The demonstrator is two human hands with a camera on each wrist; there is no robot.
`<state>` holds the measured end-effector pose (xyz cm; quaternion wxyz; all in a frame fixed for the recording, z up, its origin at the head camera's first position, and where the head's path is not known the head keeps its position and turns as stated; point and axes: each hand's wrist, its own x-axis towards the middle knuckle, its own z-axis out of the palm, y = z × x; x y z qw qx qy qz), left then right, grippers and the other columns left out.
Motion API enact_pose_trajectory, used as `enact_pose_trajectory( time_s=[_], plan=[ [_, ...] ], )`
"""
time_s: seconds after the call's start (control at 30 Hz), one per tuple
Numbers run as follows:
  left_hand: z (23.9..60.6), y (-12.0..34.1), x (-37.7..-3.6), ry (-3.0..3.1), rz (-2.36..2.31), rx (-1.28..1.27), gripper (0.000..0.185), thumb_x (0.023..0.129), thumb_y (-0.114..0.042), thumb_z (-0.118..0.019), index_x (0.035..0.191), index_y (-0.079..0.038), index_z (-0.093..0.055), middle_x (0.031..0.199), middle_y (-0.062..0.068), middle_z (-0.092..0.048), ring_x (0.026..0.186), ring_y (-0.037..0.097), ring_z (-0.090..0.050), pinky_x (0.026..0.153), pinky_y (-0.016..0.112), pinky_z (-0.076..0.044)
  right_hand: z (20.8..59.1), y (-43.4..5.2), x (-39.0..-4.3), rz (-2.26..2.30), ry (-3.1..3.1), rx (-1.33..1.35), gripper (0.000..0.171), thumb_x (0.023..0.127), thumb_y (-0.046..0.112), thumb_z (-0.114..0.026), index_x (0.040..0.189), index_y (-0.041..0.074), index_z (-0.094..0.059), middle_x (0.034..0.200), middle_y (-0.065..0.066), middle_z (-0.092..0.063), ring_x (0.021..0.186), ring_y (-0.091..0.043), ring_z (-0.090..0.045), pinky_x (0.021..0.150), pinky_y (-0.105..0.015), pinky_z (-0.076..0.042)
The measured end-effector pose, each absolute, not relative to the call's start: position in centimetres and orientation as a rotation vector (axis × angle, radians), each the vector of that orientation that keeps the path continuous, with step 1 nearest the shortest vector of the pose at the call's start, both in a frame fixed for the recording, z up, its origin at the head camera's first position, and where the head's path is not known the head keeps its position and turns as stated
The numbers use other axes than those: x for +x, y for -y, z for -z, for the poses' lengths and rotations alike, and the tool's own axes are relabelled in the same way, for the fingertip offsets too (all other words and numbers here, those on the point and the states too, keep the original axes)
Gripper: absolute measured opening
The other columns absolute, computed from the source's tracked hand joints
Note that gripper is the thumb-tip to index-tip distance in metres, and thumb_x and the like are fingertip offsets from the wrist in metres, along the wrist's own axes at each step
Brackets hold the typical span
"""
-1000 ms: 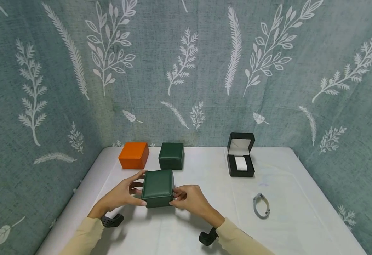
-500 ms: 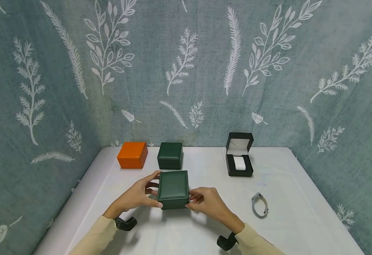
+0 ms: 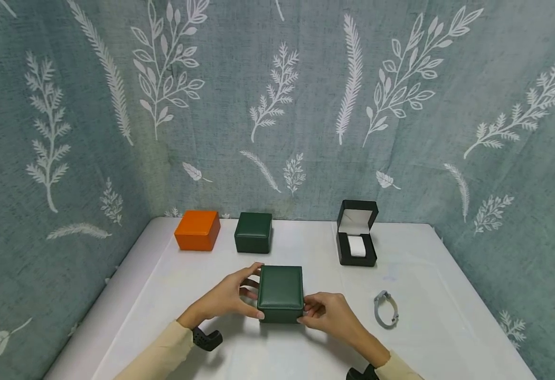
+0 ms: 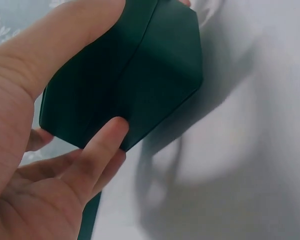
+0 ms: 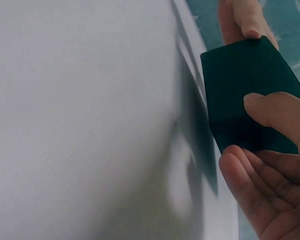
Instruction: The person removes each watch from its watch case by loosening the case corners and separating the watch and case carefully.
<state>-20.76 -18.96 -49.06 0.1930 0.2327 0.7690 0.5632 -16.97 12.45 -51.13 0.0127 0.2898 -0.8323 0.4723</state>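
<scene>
A closed dark green watch box [image 3: 281,287] is held between both hands near the middle of the table. My left hand [image 3: 232,295] grips its left side, with the thumb at the front corner and a finger at the back corner. At the lower right side, my right hand [image 3: 329,315] pinches the box with thumb and fingers. In the left wrist view the box [image 4: 160,75] is tilted above the white surface and casts a shadow there. The right wrist view shows my right thumb on the face of the box [image 5: 230,80], with fingertips along its lower edge.
An orange box [image 3: 197,230] and a second green box [image 3: 253,233] stand closed at the back left of the white table [image 3: 448,327]. At the back right, a black watch box [image 3: 357,248] stands with its lid raised, showing a white cushion. A grey watch [image 3: 385,310] lies in front of it.
Both hands have carried the green watch box to the right and slightly nearer, keeping the same hold. The other boxes and the watch have stayed in place.
</scene>
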Motion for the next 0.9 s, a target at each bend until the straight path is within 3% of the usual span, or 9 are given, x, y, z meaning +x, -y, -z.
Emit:
enact_pose_trajectory(
  time_s=[0.43,0.67,0.9],
  plan=[
    [50.0,17.4,-20.7,-2.166,-1.54,0.706,0.114,0.074,-0.022,-0.096,0.164,-0.019,-0.025,0.152,0.008,-0.043,0.118,0.024,-0.061,0.095,0.035,-0.055,51.6,-14.0,-16.3,-1.406,2.607,0.902,0.031,0.081,0.015,-0.09,0.101,-0.002,-0.075,0.084,0.001,-0.072,0.071,-0.002,-0.066,0.063,-0.023,-0.058],
    [50.2,16.7,-20.5,-2.172,-1.531,0.739,0.115,0.074,-0.017,-0.095,0.164,-0.008,-0.024,0.151,0.012,-0.044,0.117,0.026,-0.061,0.095,0.034,-0.054,52.0,-14.5,-16.1,-1.452,2.657,0.855,0.032,0.079,0.015,-0.091,0.101,-0.001,-0.074,0.084,0.002,-0.072,0.071,-0.003,-0.066,0.063,-0.023,-0.058],
    [50.5,16.4,-20.3,-2.186,-1.509,0.739,0.114,0.075,-0.019,-0.095,0.163,-0.006,-0.024,0.15,0.011,-0.045,0.113,0.025,-0.062,0.094,0.034,-0.055,52.4,-14.9,-16.0,-1.486,2.649,0.851,0.032,0.08,0.016,-0.09,0.102,-0.001,-0.074,0.086,0.003,-0.071,0.073,-0.003,-0.066,0.064,-0.024,-0.058]
  ],
)
